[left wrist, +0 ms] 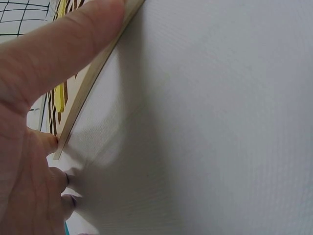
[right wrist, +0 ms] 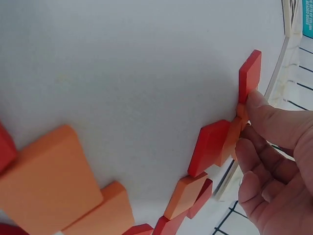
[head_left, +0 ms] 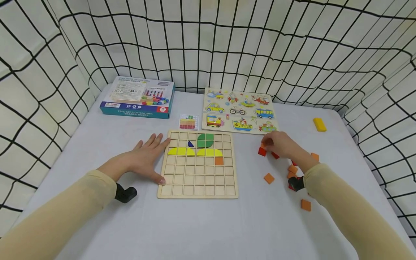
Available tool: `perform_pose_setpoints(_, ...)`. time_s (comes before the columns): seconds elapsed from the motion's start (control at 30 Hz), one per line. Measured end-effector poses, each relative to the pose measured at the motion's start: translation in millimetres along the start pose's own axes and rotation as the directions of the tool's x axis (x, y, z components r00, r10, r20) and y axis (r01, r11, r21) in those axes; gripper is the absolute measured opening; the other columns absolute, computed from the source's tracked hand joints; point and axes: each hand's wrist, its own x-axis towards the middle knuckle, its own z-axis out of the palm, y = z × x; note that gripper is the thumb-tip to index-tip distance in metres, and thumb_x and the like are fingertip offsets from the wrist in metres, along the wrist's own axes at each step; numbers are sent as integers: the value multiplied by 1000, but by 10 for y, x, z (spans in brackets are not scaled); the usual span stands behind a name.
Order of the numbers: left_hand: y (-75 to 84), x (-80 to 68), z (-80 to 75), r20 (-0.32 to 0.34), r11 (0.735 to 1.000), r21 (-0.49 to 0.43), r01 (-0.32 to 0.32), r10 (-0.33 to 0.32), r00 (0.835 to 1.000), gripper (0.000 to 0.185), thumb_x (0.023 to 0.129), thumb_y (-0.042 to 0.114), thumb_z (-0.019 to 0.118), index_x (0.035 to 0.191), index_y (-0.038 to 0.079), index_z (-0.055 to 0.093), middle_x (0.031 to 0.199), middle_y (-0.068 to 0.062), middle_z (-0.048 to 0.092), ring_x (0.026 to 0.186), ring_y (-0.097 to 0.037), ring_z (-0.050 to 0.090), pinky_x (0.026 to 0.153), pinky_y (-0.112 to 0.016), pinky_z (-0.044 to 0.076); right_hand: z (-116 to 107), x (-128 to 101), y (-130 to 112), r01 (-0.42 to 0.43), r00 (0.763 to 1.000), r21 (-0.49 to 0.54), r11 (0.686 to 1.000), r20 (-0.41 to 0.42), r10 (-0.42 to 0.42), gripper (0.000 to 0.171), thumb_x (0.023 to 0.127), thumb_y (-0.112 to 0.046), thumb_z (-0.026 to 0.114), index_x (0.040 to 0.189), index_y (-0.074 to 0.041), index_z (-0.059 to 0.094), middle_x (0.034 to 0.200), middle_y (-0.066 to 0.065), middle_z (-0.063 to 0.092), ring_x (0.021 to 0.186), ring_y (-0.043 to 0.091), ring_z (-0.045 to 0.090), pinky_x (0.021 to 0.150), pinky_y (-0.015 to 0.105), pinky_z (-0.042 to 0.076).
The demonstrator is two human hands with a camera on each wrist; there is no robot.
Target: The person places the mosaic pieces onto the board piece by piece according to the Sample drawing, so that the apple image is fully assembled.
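The wooden grid board (head_left: pixel 186 180) lies flat on the table. Set in its cells are green leaf-shaped pieces (head_left: pixel 205 141), a dark blue piece (head_left: pixel 190 144), a row of yellow pieces (head_left: pixel 209 152) and one orange square tile (head_left: pixel 219 161). My left hand (head_left: pixel 145 159) is spread, its thumb (left wrist: pixel 63 44) and fingers touching the board's left edge. To the right of the board, my right hand (head_left: pixel 280 144) pinches a small orange tile (right wrist: pixel 241 110) between thumb and fingers, beside a red tile (right wrist: pixel 250 76). The fingers partly hide that orange tile.
Loose orange (head_left: pixel 268 178) and red tiles lie scattered under and around the right forearm. A small pattern card (head_left: pixel 189 122) sits above the board. Behind are a vehicle puzzle board (head_left: pixel 224 110) and a boxed set (head_left: pixel 138 97). A yellow block (head_left: pixel 320 125) lies far right; black netting surrounds the table.
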Motion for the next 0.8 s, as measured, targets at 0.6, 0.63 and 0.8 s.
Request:
perform_pose_setpoints(0.6, -10, -6, 3, 1, 1000, 3, 8, -8, 1000, 141, 62, 66, 87, 164, 4, 11, 170, -28, 0, 156, -53, -4, 117, -80, 2, 135, -46, -314, 64, 991, 183, 981, -131, -40, 11, 97, -11, 71, 105, -8, 65, 104, 9, 67, 98, 25, 59, 81, 30, 54)
perform_pose_setpoints(0.63, -13, -2, 5, 2, 1000, 2, 9, -9, 1000, 141, 62, 66, 87, 164, 5, 11, 170, -28, 0, 156, -53, -4, 117, -80, 2, 155, -44, -397, 97, 988, 189, 977, -138, -72, 11, 96, -11, 72, 104, -8, 66, 103, 8, 68, 97, 24, 60, 81, 30, 54)
perform_pose_setpoints(0.8, -16, 7, 15, 1, 1000, -5, 5, -5, 1000, 141, 63, 65, 87, 164, 6, 10, 170, -27, -1, 156, -52, -5, 117, -79, 2, 291, -39, -792, 238, 970, 236, 942, -118, -215, 10, 93, -12, 75, 101, -10, 71, 97, 3, 69, 91, 21, 60, 82, 28, 53)
